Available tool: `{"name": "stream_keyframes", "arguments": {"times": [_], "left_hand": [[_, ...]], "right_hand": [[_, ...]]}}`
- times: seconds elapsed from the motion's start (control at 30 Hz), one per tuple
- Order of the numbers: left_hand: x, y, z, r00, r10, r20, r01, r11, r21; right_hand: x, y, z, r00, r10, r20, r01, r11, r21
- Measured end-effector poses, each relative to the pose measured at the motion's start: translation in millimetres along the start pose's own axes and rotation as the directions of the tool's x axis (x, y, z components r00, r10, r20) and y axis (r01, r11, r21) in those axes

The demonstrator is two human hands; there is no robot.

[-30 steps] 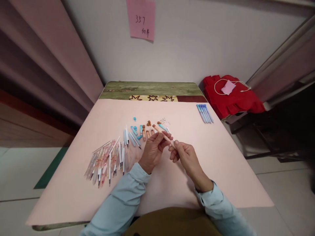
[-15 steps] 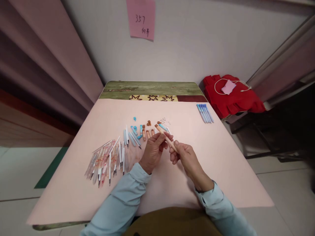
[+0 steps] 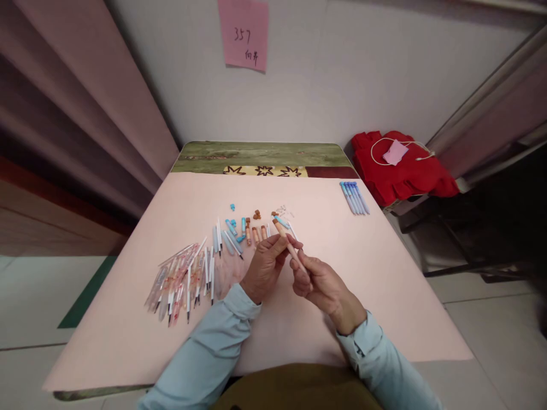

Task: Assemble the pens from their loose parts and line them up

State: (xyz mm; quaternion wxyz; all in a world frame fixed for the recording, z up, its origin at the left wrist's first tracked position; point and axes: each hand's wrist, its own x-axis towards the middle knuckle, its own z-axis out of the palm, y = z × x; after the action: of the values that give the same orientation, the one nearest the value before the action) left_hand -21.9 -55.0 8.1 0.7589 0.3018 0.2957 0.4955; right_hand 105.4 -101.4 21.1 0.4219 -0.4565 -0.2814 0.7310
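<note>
Between my hands is a peach pen barrel [image 3: 292, 249] with a brown upper end, slanting up and to the left. My left hand [image 3: 265, 265] pinches it around the middle. The fingers of my right hand [image 3: 321, 285] are closed around its lower end. Just beyond my left hand lie brown-and-peach pen parts [image 3: 255, 234] and blue pen parts [image 3: 231, 227]. Small brown caps [image 3: 257, 214] sit behind them. A blue tube [image 3: 281, 222] rests behind the held barrel's brown end, close to tiny clear pieces [image 3: 284, 210].
White refills with dark tips [image 3: 212, 273] and clear-and-pink pen parts [image 3: 177, 279] are heaped on the left of the pink-covered table [image 3: 376, 319]. Several blue pens [image 3: 354, 198] lie in a row at the far right. Beyond the table's right edge is a red cloth [image 3: 405, 176] with a white cable.
My right hand has turned, its fingers curling further around the barrel's lower end. The barrel now stands slightly steeper. My left hand keeps its grip.
</note>
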Motion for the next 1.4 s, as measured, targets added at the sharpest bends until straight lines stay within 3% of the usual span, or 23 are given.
{"name": "stream_keyframes", "arguments": {"times": [0.07, 0.13, 0.23, 0.3, 0.37, 0.43, 0.47, 0.53, 0.6, 0.63, 0.7, 0.8, 0.87, 0.97, 1.03, 1.13, 1.2, 1.27, 1.33, 1.4], "left_hand": [[-0.6, -1.4, 2.5, 1.000, -0.027, -0.005, 0.027, 0.999, 0.023], [-0.3, -5.1, 6.7, 0.999, -0.028, -0.036, 0.031, 0.997, 0.073], [0.4, -13.3, 17.6, 0.992, 0.017, -0.123, 0.000, 0.992, 0.129], [0.8, -18.6, 27.3, 0.984, 0.029, -0.176, -0.011, 0.995, 0.104], [1.2, -21.9, 36.7, 0.977, 0.025, -0.210, -0.014, 0.998, 0.053], [1.9, -23.0, 43.9, 0.971, 0.005, -0.237, 0.002, 1.000, 0.027], [2.4, -22.8, 46.3, 0.968, -0.004, -0.249, 0.012, 0.999, 0.031], [3.5, -21.3, 48.9, 0.964, -0.015, -0.264, 0.032, 0.998, 0.060], [5.0, -18.7, 49.1, 0.966, -0.014, -0.258, 0.038, 0.995, 0.090], [5.9, -16.9, 48.6, 0.970, -0.014, -0.244, 0.039, 0.994, 0.100], [7.6, -12.5, 46.6, 0.979, -0.026, -0.201, 0.048, 0.993, 0.107], [9.3, -3.7, 42.1, 0.988, -0.065, -0.139, 0.077, 0.993, 0.086], [8.7, 2.1, 38.3, 0.989, -0.082, -0.119, 0.090, 0.994, 0.061], [4.9, 6.9, 31.2, 0.991, -0.074, -0.111, 0.079, 0.996, 0.040], [1.2, 6.8, 25.4, 0.989, -0.086, -0.120, 0.092, 0.994, 0.050], [-3.8, 4.8, 16.0, 0.977, -0.087, -0.197, 0.114, 0.985, 0.130], [-5.6, 5.2, 10.8, 0.963, -0.040, -0.266, 0.095, 0.976, 0.198], [-6.2, 7.6, 6.9, 0.952, 0.003, -0.307, 0.075, 0.967, 0.242], [-6.2, 10.8, 4.4, 0.955, 0.004, -0.297, 0.070, 0.968, 0.239], [-6.2, 13.1, 2.8, 0.972, -0.040, -0.233, 0.087, 0.978, 0.192]], "right_hand": [[-0.6, 1.2, -5.0, 0.999, -0.039, -0.004, 0.039, 0.998, -0.055], [-2.5, 0.4, -11.9, 0.982, -0.178, -0.056, 0.163, 0.966, -0.202], [-7.6, -4.2, -24.0, 0.917, -0.384, -0.112, 0.290, 0.831, -0.476], [-11.3, -8.0, -30.7, 0.842, -0.527, -0.120, 0.308, 0.650, -0.695], [-14.2, -11.0, -34.9, 0.718, -0.694, -0.060, 0.275, 0.362, -0.891], [-15.8, -12.4, -36.2, 0.615, -0.786, 0.065, 0.204, 0.080, -0.976], [-16.1, -12.7, -36.1, 0.598, -0.793, 0.116, 0.172, -0.015, -0.985], [-16.1, -13.2, -34.9, 0.624, -0.766, 0.154, 0.139, -0.085, -0.987], [-15.1, -14.4, -33.3, 0.682, -0.722, 0.114, 0.155, -0.010, -0.988], [-14.1, -15.5, -32.4, 0.717, -0.692, 0.081, 0.187, 0.079, -0.979], [-11.0, -18.5, -30.5, 0.809, -0.587, 0.015, 0.278, 0.359, -0.891], [-4.2, -22.8, -26.8, 0.946, -0.325, 0.019, 0.293, 0.825, -0.483], [0.6, -23.6, -23.5, 0.984, -0.147, 0.103, 0.161, 0.976, -0.150], [6.9, -19.7, -18.5, 0.975, 0.033, 0.220, -0.065, 0.988, 0.140], [10.9, -14.2, -16.0, 0.973, 0.055, 0.224, -0.088, 0.986, 0.141], [16.1, -5.2, -14.2, 0.990, -0.067, 0.127, 0.084, 0.988, -0.131], [17.9, -1.0, -13.6, 0.973, -0.225, 0.047, 0.224, 0.887, -0.403], [18.4, 0.8, -12.5, 0.929, -0.371, 0.011, 0.299, 0.729, -0.615], [19.0, 0.5, -10.7, 0.905, -0.426, 0.023, 0.321, 0.646, -0.692], [21.0, -0.5, -8.9, 0.929, -0.365, 0.056, 0.321, 0.721, -0.614]]}}
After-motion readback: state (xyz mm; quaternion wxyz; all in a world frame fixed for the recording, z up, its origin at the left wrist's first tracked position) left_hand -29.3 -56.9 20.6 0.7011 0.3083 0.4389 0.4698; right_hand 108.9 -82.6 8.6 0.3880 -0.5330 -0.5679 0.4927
